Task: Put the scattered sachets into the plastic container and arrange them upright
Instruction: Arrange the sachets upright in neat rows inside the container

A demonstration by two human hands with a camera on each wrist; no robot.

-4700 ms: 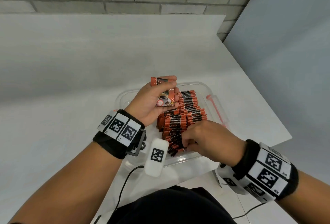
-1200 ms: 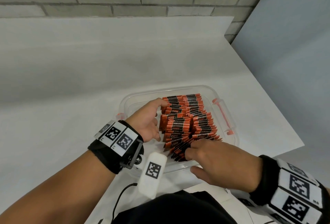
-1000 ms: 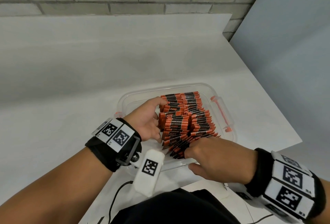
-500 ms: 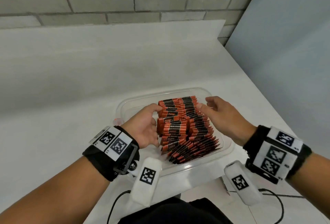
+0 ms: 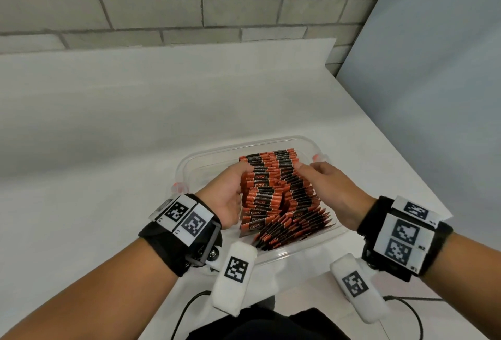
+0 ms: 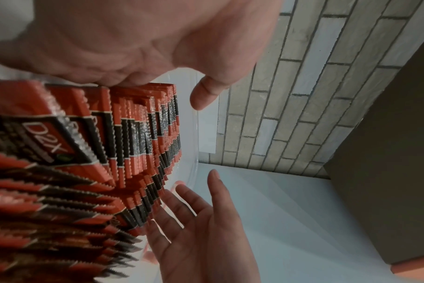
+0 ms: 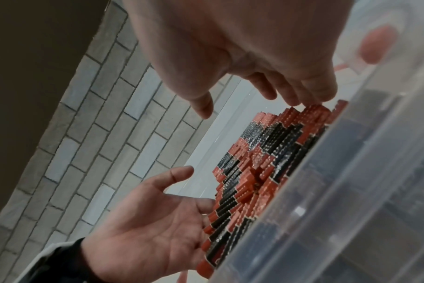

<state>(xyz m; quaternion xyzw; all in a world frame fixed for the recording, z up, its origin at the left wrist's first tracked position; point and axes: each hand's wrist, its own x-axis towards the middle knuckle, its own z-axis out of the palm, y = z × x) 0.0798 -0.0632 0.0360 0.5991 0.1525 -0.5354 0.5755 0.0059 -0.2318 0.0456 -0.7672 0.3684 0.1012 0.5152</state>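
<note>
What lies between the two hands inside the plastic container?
The packed rows of orange-and-black sachets fill the stretch between the left hand and the right hand in the container; the head view shows it best.

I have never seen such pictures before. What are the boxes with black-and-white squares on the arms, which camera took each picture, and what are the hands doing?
No machine here: a person works with bare hands. The patterned boxes are wristbands carrying cameras. One picture comes from a head camera looking down; the other two look along each wrist. On the white table stands a clear plastic container full of red-and-black sachets, mostly upright. The left hand and right hand press flat against the two sides of the pack, squaring it. Neither holds a sachet.
</note>
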